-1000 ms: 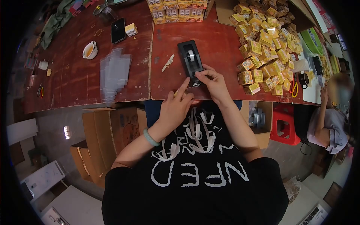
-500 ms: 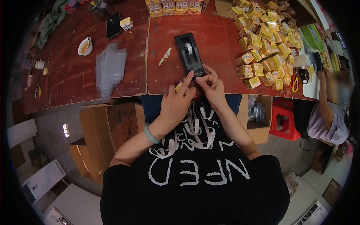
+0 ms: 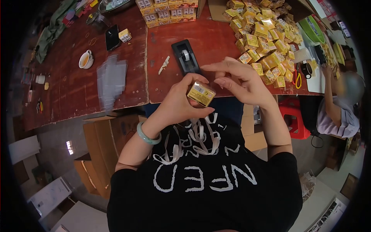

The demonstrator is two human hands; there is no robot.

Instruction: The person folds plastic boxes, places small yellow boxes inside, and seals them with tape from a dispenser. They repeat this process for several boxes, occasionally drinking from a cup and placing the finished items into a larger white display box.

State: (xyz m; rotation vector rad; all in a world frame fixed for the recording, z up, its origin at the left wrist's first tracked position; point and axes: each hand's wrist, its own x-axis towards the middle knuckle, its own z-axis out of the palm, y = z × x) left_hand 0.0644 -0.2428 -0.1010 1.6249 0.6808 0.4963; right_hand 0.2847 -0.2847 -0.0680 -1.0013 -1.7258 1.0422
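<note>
My left hand (image 3: pixel 178 103) is raised off the table edge and grips a small yellow box (image 3: pixel 201 93), its barcoded face turned up. Just to the right of the box hovers my right hand (image 3: pixel 241 83), fingers spread; I can make out nothing between them. Behind both hands a black tape dispenser (image 3: pixel 184 58) stands on the red-brown table (image 3: pixel 216 42). Several white backing strips (image 3: pixel 195 140) lie on my black shirt.
A heap of yellow boxes (image 3: pixel 266 42) fills the table's right side, with packed rows (image 3: pixel 170 9) at the back. Clear plastic sleeves (image 3: pixel 111 79), a cup (image 3: pixel 85 59) and a phone (image 3: pixel 112 37) lie left. A seated person (image 3: pixel 340 110) works at the right; a red stool (image 3: pixel 294 120) and cardboard boxes (image 3: pixel 104 139) stand below.
Both hands left the dispenser's cutter. My left hand lifted the yellow box toward me and turned it up; my right hand rose beside it with fingers apart.
</note>
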